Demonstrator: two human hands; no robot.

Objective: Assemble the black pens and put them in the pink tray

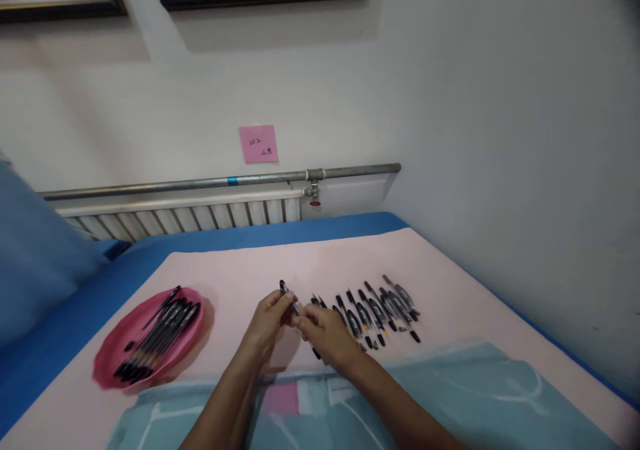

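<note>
Held up over the pink sheet is a pen point(283, 287) with a black end, tilted to the upper left. My left hand point(273, 317) is closed around its upper part. The fingers of my right hand point(323, 327) pinch at its lower end; what exactly they grip there is hidden. To the right, beside my right hand, several pen parts point(367, 313) lie in slanted rows: clear barrels, black caps and small tips. At the left, a pink plastic basin point(107, 367) holds several black pens point(165, 330) lying side by side.
A pink sheet point(240, 267) covers the blue surface point(350, 225). Teal cloth point(450, 390) lies along the near edge. Behind stand a white radiator point(200, 218) and a metal pipe point(190, 185). A pink note point(259, 143) is on the wall. Blue fabric point(40, 257) hangs at left.
</note>
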